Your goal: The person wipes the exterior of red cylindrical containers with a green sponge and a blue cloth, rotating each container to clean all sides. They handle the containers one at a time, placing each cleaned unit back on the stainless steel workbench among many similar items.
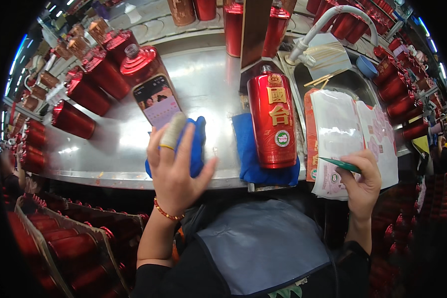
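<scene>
Glossy red coats the bottle (274,111), which rests on a blue cloth (244,141), neck pointing away, probably cushioned against slips and scratches. Just right of it, printed sheets (337,119) lie within easy reach of the right hand (365,186), whose thumb and fingers pinch a smooth, tapering green tool (347,166) over them. The left hand (175,171), empty, fingers spread wide, is by the phone (156,102), seemingly propped for viewing; whether they touch, I cannot tell. One finger wears a matte tan sleeve (173,131).

Head-worn fisheye view, facing down, near both hands (174,163)
</scene>
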The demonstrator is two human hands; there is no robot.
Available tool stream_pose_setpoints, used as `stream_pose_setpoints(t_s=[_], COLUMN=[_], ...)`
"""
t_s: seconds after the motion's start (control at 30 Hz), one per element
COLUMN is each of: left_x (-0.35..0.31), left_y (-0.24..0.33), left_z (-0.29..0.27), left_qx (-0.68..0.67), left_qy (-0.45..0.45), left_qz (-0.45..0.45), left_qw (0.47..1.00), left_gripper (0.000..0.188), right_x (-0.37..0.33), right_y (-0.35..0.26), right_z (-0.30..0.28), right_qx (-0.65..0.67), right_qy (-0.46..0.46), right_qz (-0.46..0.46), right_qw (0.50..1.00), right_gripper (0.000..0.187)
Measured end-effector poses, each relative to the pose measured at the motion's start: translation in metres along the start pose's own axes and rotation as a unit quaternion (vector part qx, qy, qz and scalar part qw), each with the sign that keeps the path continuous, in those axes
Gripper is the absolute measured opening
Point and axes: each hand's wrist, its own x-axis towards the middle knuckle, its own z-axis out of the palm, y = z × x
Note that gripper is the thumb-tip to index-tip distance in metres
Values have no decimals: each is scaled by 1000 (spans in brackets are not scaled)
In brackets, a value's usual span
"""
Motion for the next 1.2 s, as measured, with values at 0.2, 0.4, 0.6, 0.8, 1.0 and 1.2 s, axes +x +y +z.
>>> stream_pose_setpoints(t_s=[0.2, 0.4, 0.6, 0.8, 1.0, 1.2], left_x=[9, 17, 18, 11, 16, 16], left_y=[50, 60, 56, 54, 55, 53], left_z=[55, 76, 73, 78, 78, 78], left_qx=[-360, -376, -370, -382, -366, -384], left_qy=[-158, -134, -149, -179, -141, -136], left_qz=[-19, -37, -51, -73, -51, -45], left_qw=[919, 916, 916, 904, 918, 912], left_gripper=[123, 130, 127, 128, 126, 124], right_x=[55, 68, 74, 82, 88, 108], right_y=[-25, -15, -10, -12, -11, -6], right_z=[33, 50, 49, 45, 42, 51], right_qx=[-151, -186, -182, -178, -174, -181], right_qy=[-123, -110, -127, -163, -150, -140], right_qz=[-219, -269, -281, -277, -283, -293], right_qw=[956, 939, 934, 930, 931, 928], right_gripper=[36, 33, 32, 33, 35, 34])
